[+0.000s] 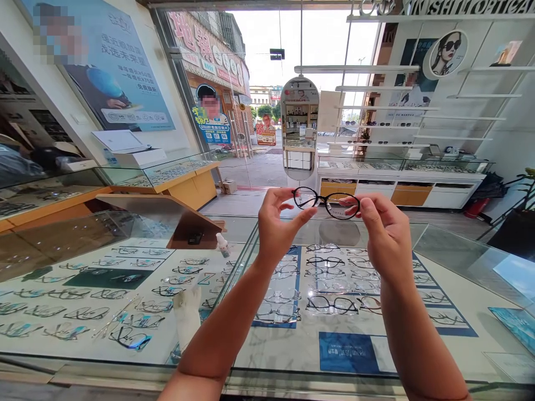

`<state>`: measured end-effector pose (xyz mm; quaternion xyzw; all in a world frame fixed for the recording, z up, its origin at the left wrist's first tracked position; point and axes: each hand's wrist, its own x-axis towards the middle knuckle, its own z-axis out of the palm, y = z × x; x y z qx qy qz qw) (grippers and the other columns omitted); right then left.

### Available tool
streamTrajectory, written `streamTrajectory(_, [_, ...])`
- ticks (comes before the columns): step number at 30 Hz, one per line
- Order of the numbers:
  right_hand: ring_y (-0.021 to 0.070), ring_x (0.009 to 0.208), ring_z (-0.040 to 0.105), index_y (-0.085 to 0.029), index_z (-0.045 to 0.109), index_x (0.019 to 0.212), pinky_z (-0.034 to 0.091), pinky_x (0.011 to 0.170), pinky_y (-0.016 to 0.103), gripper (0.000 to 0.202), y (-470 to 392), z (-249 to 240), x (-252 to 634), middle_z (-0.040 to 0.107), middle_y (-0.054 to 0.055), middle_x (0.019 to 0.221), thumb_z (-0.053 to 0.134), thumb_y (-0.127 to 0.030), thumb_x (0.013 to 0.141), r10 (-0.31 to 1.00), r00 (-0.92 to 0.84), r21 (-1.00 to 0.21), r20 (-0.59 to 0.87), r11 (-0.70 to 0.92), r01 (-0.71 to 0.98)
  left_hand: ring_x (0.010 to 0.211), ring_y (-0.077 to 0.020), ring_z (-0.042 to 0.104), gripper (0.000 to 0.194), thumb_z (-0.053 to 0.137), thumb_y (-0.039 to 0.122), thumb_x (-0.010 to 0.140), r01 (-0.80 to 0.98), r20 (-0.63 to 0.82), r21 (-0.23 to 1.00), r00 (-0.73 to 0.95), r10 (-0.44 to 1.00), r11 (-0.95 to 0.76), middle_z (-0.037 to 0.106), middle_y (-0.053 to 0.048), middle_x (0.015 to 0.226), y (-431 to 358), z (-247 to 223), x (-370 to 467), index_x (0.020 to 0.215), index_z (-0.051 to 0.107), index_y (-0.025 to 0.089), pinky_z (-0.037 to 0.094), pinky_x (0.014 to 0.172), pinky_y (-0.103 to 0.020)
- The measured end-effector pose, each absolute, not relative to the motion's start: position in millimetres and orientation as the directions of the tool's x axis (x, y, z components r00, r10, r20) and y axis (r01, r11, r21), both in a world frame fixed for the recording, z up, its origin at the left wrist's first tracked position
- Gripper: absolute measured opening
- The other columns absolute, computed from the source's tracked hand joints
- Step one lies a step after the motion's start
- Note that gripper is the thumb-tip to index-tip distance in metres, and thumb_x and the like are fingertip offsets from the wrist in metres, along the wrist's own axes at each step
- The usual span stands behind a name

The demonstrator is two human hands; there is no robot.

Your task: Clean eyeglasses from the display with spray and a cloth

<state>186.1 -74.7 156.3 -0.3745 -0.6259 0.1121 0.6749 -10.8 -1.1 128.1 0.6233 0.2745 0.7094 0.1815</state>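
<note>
A pair of eyeglasses (321, 199) with thin dark round rims is raised in front of me, above the glass display case. My left hand (278, 218) grips it at the left side, the thumb near the lower rim and the fingers behind. At the right end, my right hand (387, 231) pinches the frame between thumb and fingers. The glasses tilt a little down to the right. Their temples are mostly hidden behind the hands. Below, several rows of eyeglass frames (332, 304) lie inside the case.
A small white bottle (223, 245) and a crumpled whitish cloth (188, 314) rest on the left glass counter. A brown board (196, 225) leans behind them, with a dark phone-like object on it. An oval mirror (300, 128) stands ahead, beside display shelves and a white cabinet (376, 189).
</note>
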Motion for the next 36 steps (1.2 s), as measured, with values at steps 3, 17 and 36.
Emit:
streamTrajectory(3, [0.0227,0.09,0.075,-0.025,0.075,0.107,0.061,0.087,0.042,0.031,-75.8,156.7,184.5,0.083,0.007,0.106,0.06,-0.052,0.107,0.628,0.176,-0.651,0.759,0.714,0.26,0.113,-0.0249,0.077,0.06,0.097,0.053,0.074,0.048,0.773,0.63,-0.135,0.62,-0.775,0.079,-0.01,0.117,1.4,126.4,-9.2,0.117,0.067,0.024,0.062,0.089,-0.037])
streamTrajectory(17, [0.029,0.122,0.07,-0.03,0.077,0.114,0.052,0.107,0.052,0.02,-73.4,162.8,199.9,0.078,0.006,0.124,0.071,-0.041,0.099,0.56,-0.003,-0.47,0.829,0.699,0.54,0.12,-0.0262,0.073,0.062,0.097,0.04,0.078,0.395,0.965,0.238,0.007,0.262,-0.887,0.075,-0.008,0.126,-6.1,135.4,-19.9,0.131,0.068,0.028,0.063,0.097,-0.043])
streamTrajectory(36, [0.0247,0.113,0.071,-0.026,0.078,0.097,0.053,0.105,0.049,0.021,-56.3,158.6,207.2,0.078,0.006,0.118,0.07,-0.045,0.102,0.742,-0.262,-0.665,0.617,0.67,0.33,0.107,-0.0243,0.076,0.063,0.093,0.029,0.081,0.309,0.916,0.315,0.148,0.373,-0.897,0.072,-0.007,0.131,-21.5,138.4,-19.5,0.137,0.063,0.032,0.056,0.074,-0.037])
